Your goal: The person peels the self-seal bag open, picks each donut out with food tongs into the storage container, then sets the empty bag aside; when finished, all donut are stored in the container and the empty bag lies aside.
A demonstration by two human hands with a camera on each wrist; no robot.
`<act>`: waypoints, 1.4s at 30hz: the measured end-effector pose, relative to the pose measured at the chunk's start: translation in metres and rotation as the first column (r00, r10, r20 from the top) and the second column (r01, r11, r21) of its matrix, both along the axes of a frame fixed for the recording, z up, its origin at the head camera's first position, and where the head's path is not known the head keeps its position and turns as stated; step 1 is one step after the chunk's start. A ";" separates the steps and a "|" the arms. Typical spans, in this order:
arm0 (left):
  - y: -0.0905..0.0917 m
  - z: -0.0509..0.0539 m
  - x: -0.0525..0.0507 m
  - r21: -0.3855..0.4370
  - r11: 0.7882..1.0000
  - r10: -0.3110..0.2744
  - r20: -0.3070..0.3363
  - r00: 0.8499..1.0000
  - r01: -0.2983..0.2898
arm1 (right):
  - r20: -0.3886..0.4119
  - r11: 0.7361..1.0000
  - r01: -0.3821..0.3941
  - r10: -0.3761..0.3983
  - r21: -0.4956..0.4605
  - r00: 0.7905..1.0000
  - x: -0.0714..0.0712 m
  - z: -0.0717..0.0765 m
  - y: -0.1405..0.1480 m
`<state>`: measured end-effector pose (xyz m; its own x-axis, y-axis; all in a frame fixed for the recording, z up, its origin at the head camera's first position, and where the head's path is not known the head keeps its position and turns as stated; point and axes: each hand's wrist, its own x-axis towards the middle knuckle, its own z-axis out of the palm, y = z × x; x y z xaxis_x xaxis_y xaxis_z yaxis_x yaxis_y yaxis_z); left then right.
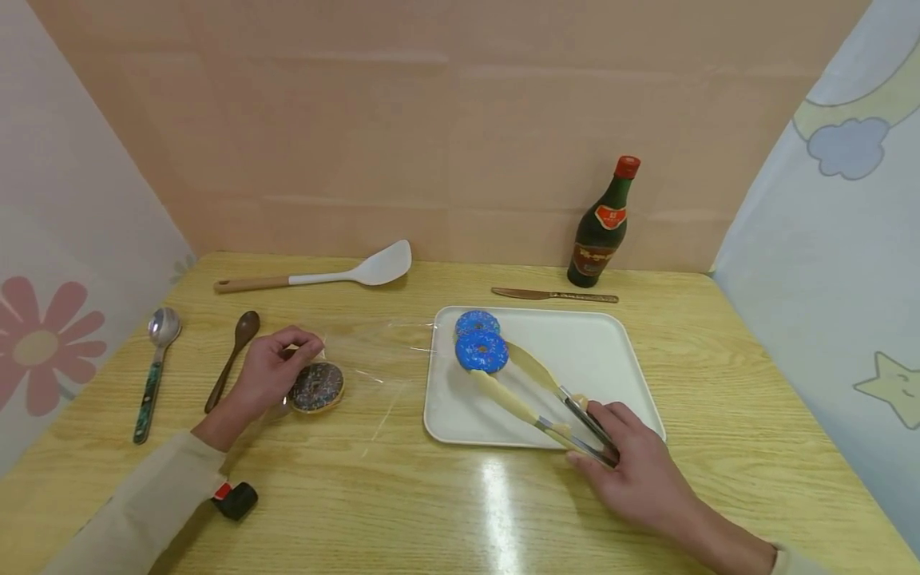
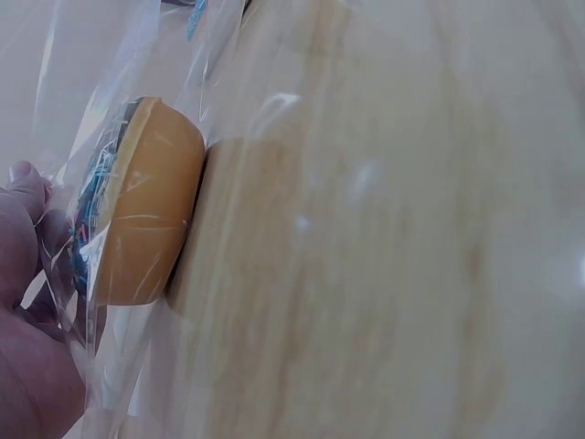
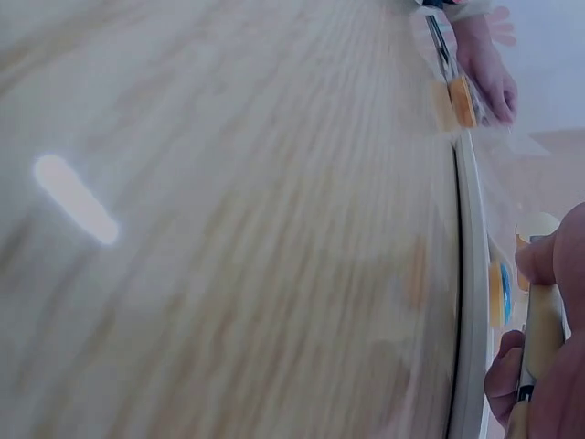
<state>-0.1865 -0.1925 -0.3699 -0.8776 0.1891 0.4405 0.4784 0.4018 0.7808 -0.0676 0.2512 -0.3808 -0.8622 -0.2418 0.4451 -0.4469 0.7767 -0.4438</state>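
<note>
The left and right hands are well apart. Left hand (image 1: 276, 367): fingertips pinch a clear, thin plastic film (image 1: 381, 351). A round, brown-glazed doughnut with sprinkles (image 1: 316, 389) sits just beside this hand, seen through the film in the left wrist view. Right hand (image 1: 636, 463): clamped around metal tongs with cream-coloured ends (image 1: 503, 395) — ends spread, at the edges of a round, bright-blue sprinkled doughnut (image 1: 469, 353). That doughnut overlaps a second blue sprinkled doughnut (image 1: 465, 321) — both over a white rectangular tray (image 1: 589, 343).
</note>
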 end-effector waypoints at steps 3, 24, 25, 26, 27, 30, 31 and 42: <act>0.001 0.000 0.000 0.005 1.000 -0.004 0.003 1.000 0.004 | -0.001 0.999 0.035 -0.035 0.012 0.999 0.001 0.001 0.008; 0.002 -0.001 0.000 0.001 1.000 -0.003 -0.019 1.000 0.003 | 0.055 0.979 0.176 -0.182 0.100 0.982 -0.015 0.004 0.045; 0.002 -0.001 0.000 -0.004 1.000 -0.002 -0.021 1.000 0.002 | 0.061 0.978 0.180 -0.187 0.105 0.980 -0.016 0.004 0.045; 0.002 -0.001 -0.001 -0.006 1.000 -0.003 -0.021 1.000 0.003 | 0.066 0.977 0.184 -0.192 0.111 0.979 -0.016 0.005 0.045; 0.002 0.000 -0.001 -0.010 1.000 -0.003 -0.023 1.000 0.002 | 0.072 0.976 0.186 -0.195 0.117 0.978 -0.017 0.005 0.045; 0.003 0.000 -0.001 -0.015 1.000 -0.002 -0.027 1.000 0.001 | 0.087 0.973 0.188 -0.201 0.131 0.976 -0.018 0.005 0.045; 0.003 0.000 -0.001 -0.014 1.000 -0.001 -0.027 1.000 0.001 | 0.091 0.972 0.189 -0.202 0.137 0.975 -0.018 0.005 0.045; 0.002 -0.001 -0.001 -0.013 1.000 -0.002 -0.029 1.000 0.002 | 0.116 0.966 0.196 -0.217 0.167 0.969 -0.019 0.005 0.044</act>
<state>-0.1872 -0.1903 -0.3707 -0.8639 0.1967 0.4636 0.5020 0.4106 0.7612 -0.0865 0.2950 -0.3755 -0.9491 -0.1085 0.2958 -0.2150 0.9092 -0.3565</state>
